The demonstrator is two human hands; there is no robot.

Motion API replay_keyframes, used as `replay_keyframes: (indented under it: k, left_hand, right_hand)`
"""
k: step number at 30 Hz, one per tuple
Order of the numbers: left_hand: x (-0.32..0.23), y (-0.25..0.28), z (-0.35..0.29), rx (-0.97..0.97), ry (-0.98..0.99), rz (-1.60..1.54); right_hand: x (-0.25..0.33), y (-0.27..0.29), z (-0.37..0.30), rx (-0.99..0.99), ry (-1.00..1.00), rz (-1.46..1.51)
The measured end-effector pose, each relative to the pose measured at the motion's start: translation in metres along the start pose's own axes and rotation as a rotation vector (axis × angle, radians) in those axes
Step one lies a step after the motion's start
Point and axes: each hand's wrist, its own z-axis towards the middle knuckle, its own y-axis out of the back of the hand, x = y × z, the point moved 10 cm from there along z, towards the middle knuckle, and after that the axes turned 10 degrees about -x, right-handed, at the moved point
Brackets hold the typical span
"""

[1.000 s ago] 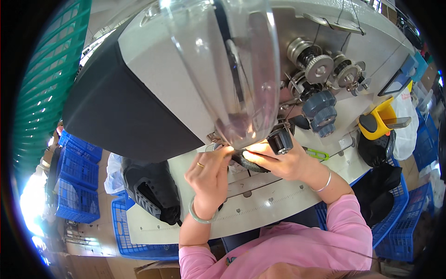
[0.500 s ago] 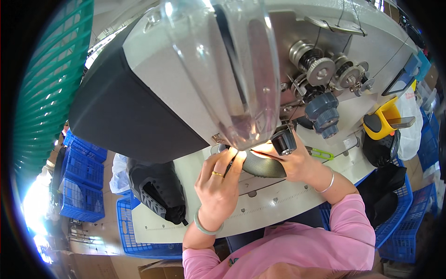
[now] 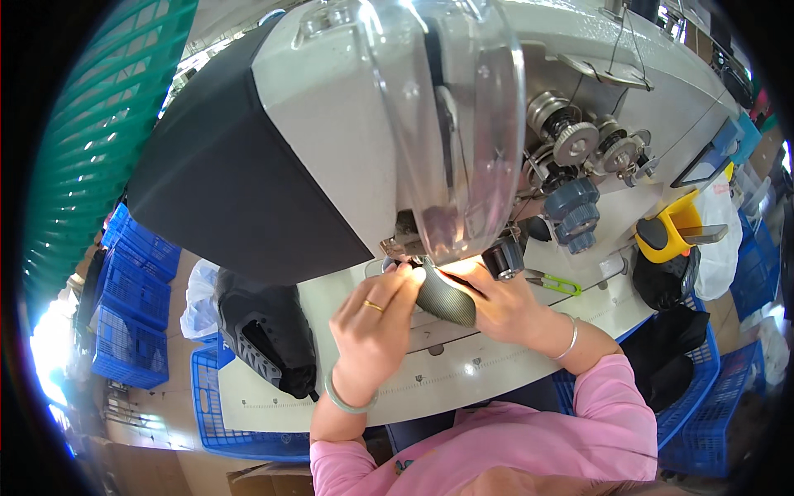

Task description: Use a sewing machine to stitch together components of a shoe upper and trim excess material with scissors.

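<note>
Left fingers (image 3: 385,289), right fingers (image 3: 494,299) clamped on grey textured piece (image 3: 447,302); printed scale (image 3: 419,379) on table (image 3: 453,390)

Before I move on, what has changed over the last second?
The grey mesh piece has turned at the sewing machine: its free end, pointing right half a second ago, has swung toward the person. Nothing was visibly taken up or let go; left hand and right hand stay on it. The black shoe and green-handled snips stay on the table.

My hands (image 3: 372,331) (image 3: 509,306): two
My bangles (image 3: 337,398) (image 3: 573,337): two
My ring (image 3: 373,306): one
Sewing machine (image 3: 331,140): one
Green-handled tool (image 3: 576,290): one, three o'clock from my hands
</note>
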Motion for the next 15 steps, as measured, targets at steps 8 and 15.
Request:
replay_keyframes:
  k: [8,15]
  left_hand:
    - [0.025,-0.003,-0.007,-0.092,0.274,-0.140]
    - [-0.003,-0.002,-0.005,-0.052,-0.014,0.033]
  right_hand:
    - [0.003,0.000,0.005,-0.016,-0.010,0.002]
    - [0.006,0.011,0.008,-0.057,-0.009,0.027]
